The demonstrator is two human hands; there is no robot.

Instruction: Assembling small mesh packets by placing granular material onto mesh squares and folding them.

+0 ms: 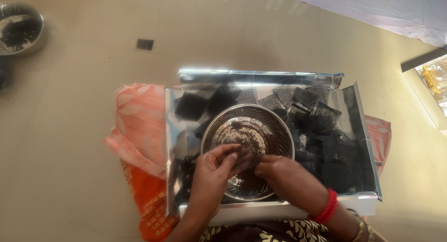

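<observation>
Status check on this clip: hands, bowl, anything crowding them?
Left hand and right hand meet over steel bowl, fingertips pinching something small and dark. Bowl holds dark beads, sits in shiny tray. Black mesh squares crowd bowl's far and right sides.

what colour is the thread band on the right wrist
Red; the thread band on the right wrist shows best in the head view, beside the round steel bowl.

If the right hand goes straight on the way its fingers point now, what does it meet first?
Probably the left hand: the right hand points left over the steel bowl, fingertips almost touching it.
</observation>
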